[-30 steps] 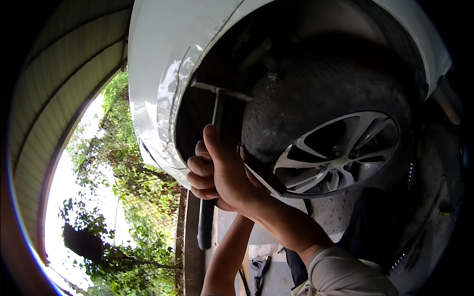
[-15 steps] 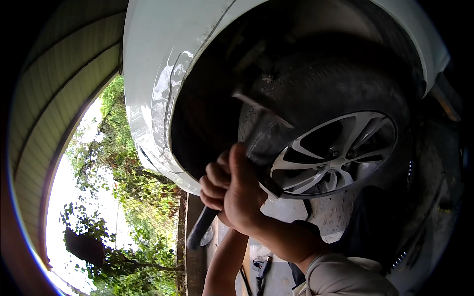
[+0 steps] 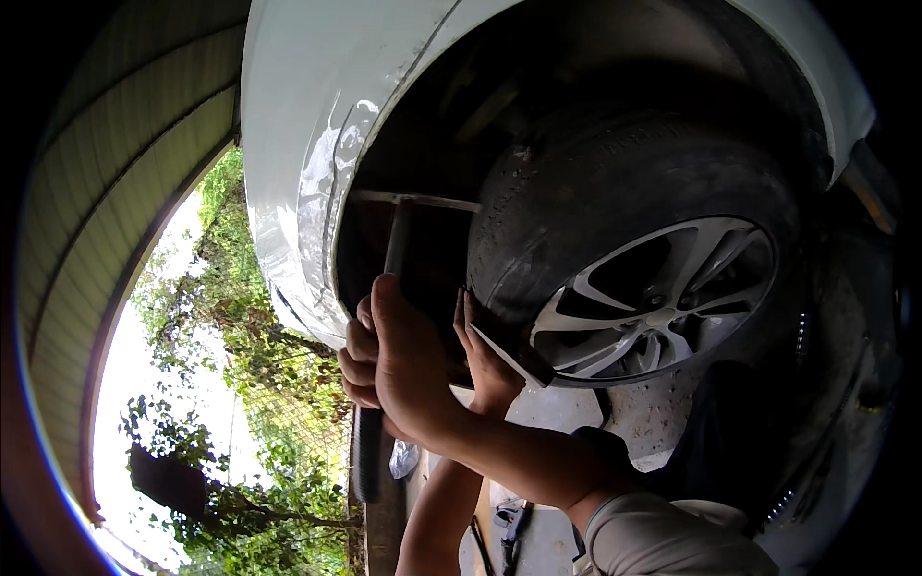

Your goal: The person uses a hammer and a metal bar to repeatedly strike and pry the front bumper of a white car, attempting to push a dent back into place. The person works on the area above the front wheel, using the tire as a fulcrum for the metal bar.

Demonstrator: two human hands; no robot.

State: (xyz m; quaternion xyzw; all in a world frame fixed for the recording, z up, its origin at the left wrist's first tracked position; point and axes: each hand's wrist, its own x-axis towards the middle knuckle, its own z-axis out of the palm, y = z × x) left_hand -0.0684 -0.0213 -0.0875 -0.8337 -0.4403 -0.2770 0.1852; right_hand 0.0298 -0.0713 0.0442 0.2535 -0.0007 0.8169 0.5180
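My right hand (image 3: 413, 370) is closed round the handle of a long-headed hammer (image 3: 396, 235), which has a dark ribbed grip. Its thin head lies crosswise in the dark wheel arch, between the arch's lip and the tyre (image 3: 624, 192). Behind the right forearm, my left hand (image 3: 495, 370) is beside the tyre, its fingers pointing up. Held in it is a flat dark block with a pale edge (image 3: 514, 355), close to the wheel rim (image 3: 658, 317). Part of that grip is hidden. Scratches and creases mark the pale car fender (image 3: 322, 173) left of the arch.
Some tools (image 3: 514, 528) lie on the pale ground below my arms. Clear plastic (image 3: 403, 459) rests by a low ledge. Greenery and a fence (image 3: 298, 413) stand at the left, under a ribbed roof (image 3: 134, 163). My dark-clad leg (image 3: 706, 432) is under the wheel.
My right hand has moved left with the hammer, whose head has gone from in front of the tyre to the arch's lip. The left hand has come into view from behind it.
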